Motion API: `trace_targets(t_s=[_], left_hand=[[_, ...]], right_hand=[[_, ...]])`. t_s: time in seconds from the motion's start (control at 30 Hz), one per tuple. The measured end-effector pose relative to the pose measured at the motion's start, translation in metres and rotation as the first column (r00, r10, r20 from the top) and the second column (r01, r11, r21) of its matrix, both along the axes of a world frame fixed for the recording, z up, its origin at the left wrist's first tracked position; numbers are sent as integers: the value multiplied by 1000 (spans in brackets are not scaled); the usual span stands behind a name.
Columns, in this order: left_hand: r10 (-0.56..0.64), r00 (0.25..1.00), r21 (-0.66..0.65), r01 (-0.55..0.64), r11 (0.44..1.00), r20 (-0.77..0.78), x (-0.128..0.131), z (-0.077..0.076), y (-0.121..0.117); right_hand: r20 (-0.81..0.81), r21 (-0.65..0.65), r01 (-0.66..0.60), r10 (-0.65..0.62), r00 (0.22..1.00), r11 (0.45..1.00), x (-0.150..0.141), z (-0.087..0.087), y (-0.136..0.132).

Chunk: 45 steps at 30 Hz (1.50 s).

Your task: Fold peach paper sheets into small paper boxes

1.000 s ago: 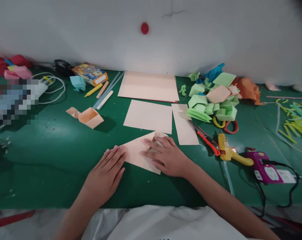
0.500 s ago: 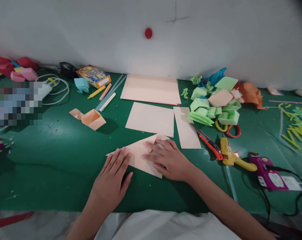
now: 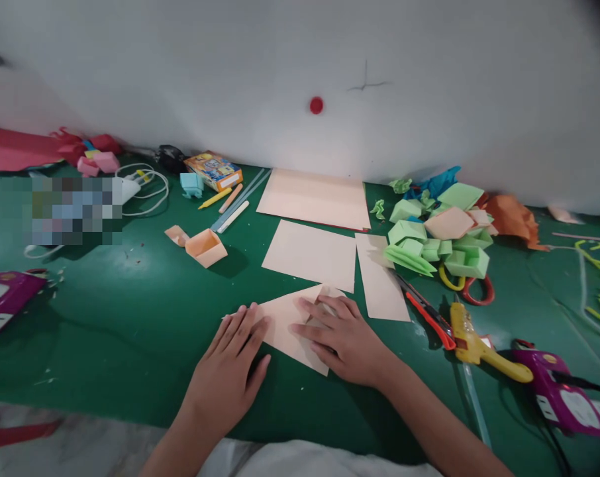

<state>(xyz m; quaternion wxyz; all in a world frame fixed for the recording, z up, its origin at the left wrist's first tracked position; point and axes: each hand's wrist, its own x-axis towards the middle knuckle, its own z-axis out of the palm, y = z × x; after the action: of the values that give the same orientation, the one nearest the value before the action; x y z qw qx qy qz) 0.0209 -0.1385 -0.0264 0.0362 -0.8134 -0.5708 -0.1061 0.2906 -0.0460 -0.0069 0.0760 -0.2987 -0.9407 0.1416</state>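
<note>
Peach paper lay partly folded under both open hands

Observation: the folded peach sheet (image 3: 285, 321) sat on the green tabletop (image 3: 131, 358) close to the worker's body, a point toward the left and another corner toward the near edge. A crease had already been made, judging by the slanting outline and the layered flap at the far right, so the sheet was past its flat state. The full fold pattern could not be read, since fingers covered much of it.

Left hand (image 3: 225, 374): open, palm down, fingertips resting on the sheet's left end, gripping nothing. Right hand (image 3: 352, 341): open, palm down, fingers spread over the right part beside the flap. Whether it pinched any edge could not be told. The pose looked like steadying or flattening (judgement only).

Surroundings: a flat peach rectangle (image 3: 312, 255) lay just beyond the folded sheet, with a narrower strip (image 3: 379, 278) to its right and larger peach sheets (image 3: 314, 199) near the wall. An open peach paper box (image 3: 205, 248) stood at the left. At the right were a pile of green folded paper pieces (image 3: 463, 262), a red-handled cutter (image 3: 432, 321) and a yellow glue gun (image 3: 471, 341), lying on its side near the cutter; neither tool was in hand
</note>
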Motion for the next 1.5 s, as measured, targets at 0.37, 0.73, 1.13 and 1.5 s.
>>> trace_targets(t_s=[0.37,0.73,1.13,1.5], left_hand=[[6,1000,1,-6,1000,23,-2,0,0],[157,987,29,-156,987,-25,-14,4,-12],[181,981,85,-175,981,-68,-3,5,-10],[-80,994,-14,79,997,-75,-16,8,2]], right_hand=[[-1,14,-3,3,1000,1000,-1,0,0],[-9,0,1,-1,1000,1000,1,-1,2],[65,-10,12,-12,998,1000,1,-1,2],[33,-15,24,-23,999,1000,1,1,1]])
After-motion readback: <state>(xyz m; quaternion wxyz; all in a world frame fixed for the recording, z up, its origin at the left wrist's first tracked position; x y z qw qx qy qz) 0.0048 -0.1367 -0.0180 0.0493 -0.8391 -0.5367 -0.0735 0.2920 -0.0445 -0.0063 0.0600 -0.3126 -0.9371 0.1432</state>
